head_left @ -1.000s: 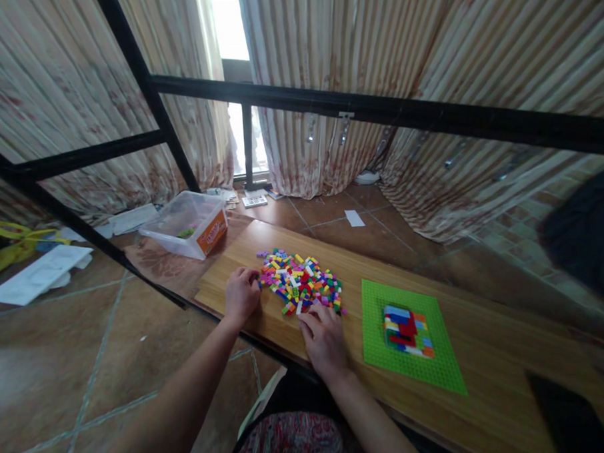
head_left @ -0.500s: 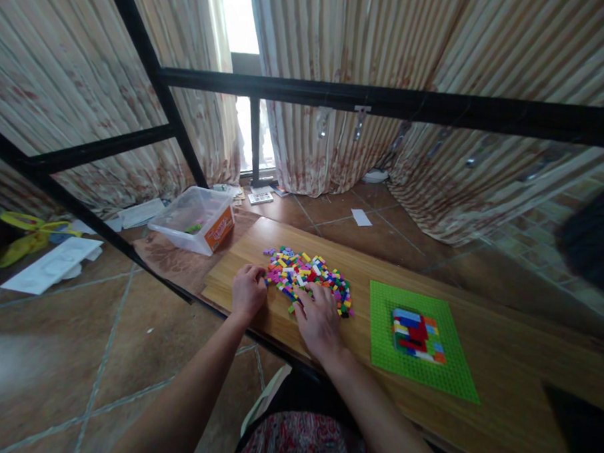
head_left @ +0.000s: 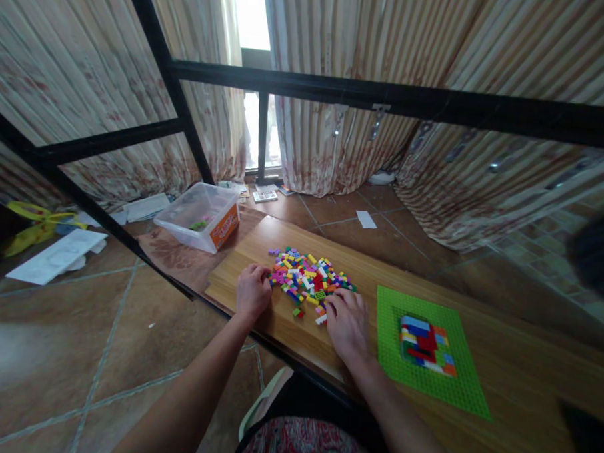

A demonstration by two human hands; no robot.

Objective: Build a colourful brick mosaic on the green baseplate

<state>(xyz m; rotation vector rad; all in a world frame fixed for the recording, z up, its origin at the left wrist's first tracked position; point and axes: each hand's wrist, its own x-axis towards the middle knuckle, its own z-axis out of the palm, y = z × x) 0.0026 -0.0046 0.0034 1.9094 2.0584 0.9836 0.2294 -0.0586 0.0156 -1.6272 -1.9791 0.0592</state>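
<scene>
A heap of small multicoloured toy bricks (head_left: 304,277) is spread over the wooden bench top. At the heap's left edge rests my left hand (head_left: 253,291), its fingers curled together; whatever is between them is hidden. My right hand (head_left: 348,322) lies palm down at the right edge, fingers apart and bent over the bricks, touching some of them. To the right of it is a green baseplate (head_left: 389,350) bearing a compact block of joined bricks (head_left: 427,345) in red, blue, white and orange. A few loose bricks (head_left: 298,312) lie nearer to me, between the hands.
A clear plastic box (head_left: 192,215) with an orange label stands beyond the bench's left end, a few green pieces inside. Black metal rails (head_left: 308,83) cross ahead, before long curtains (head_left: 335,148). Papers (head_left: 55,256) and a yellow bag (head_left: 31,231) lie on the tiled floor.
My right hand has slid rightward over the heap, uncovering bricks in its middle and front. My left hand stays by the left edge. The whole view has shifted slightly.
</scene>
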